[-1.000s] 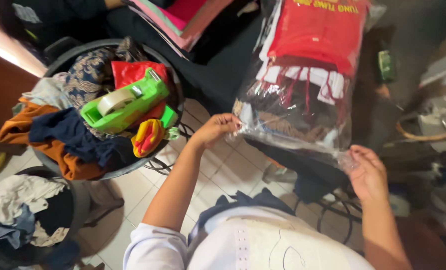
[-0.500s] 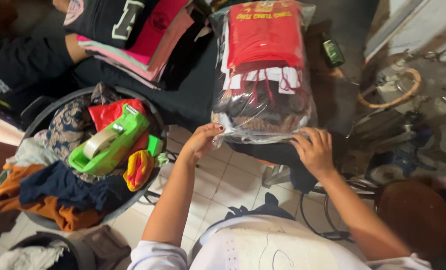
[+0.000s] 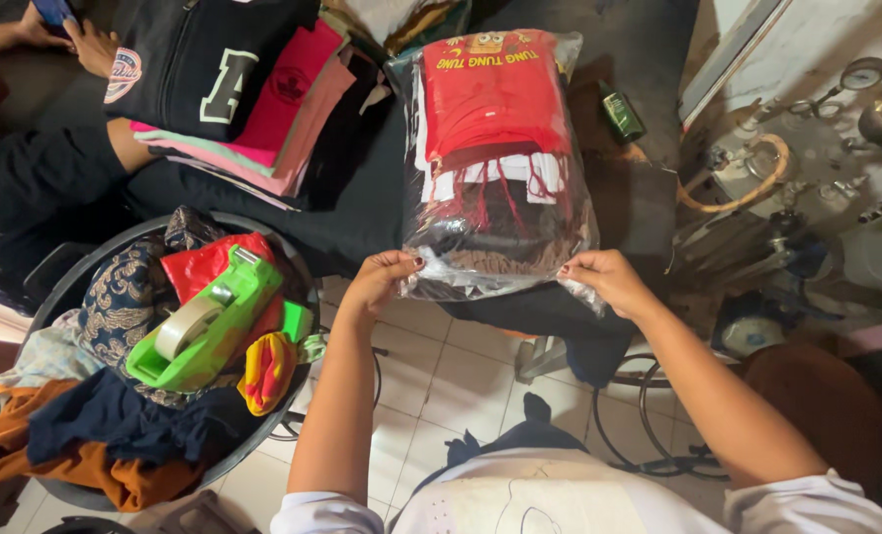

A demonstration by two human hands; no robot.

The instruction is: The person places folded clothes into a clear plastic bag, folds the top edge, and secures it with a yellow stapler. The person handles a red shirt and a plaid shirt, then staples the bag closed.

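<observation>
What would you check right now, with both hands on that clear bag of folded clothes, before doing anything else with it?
1. Left hand grips the near left corner of the clear bag: ok.
2. Right hand grips the near right corner: ok.
3. Bag lies flat on the dark cloth, not hanging off: ok.
4. Near open end of the bag sealed: cannot tell; the plastic is bunched there.
5. Green tape dispenser within reach, lying on top of the round basket of clothes at the left: ok.
6. Small green bottle beside the bag stays apart from it: ok.
</observation>
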